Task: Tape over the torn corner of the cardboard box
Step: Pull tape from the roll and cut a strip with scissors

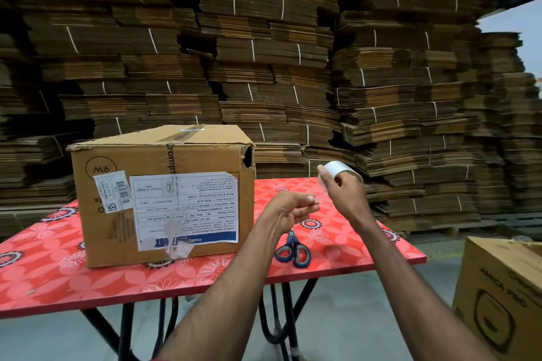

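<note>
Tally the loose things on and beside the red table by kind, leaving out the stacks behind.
Cardboard boxes: 2, the torn cardboard box on the table, another box on the floor
Scissors: 1
Tape roll: 1, in the right hand
Total: 4

Head view, forward-down, near table

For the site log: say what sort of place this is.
Probably a carton warehouse or packing store. Strapped bundles of flattened cardboard are stacked high behind a folding table, where a torn cardboard box and scissors sit. A second carton stands on the concrete floor.
</note>
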Tool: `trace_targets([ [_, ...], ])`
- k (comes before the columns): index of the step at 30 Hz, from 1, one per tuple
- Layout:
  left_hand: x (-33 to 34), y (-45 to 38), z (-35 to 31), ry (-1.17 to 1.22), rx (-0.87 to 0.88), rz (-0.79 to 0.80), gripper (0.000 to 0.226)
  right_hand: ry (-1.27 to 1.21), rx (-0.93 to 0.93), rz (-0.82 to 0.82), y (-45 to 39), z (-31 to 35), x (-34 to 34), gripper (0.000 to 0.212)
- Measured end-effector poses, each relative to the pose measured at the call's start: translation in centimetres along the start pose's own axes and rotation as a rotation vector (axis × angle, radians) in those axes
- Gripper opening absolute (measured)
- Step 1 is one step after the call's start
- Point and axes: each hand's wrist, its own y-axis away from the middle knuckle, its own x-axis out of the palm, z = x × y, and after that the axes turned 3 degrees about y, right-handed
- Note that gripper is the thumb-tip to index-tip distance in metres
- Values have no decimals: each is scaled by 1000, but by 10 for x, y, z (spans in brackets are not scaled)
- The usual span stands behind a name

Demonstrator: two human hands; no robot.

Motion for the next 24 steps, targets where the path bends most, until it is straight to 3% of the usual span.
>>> trace_targets([
  [4,-5,2,-6,-28,10,-78,11,-66,19,132,11,0,3,73],
  [8,-14,10,-20,-157,95,-194,11,-5,30,194,16,-20,0,103],
  [13,-14,26,-28,-279,66,-196,12,35,88,343,15,-52,-1,98],
  [17,-19,26,-15,-265,12,-228,13,125,134,390,-1,-67,-6,105],
  [24,-16,12,12,-183,4,-291,12,310,196,543,4,-95,-12,90],
])
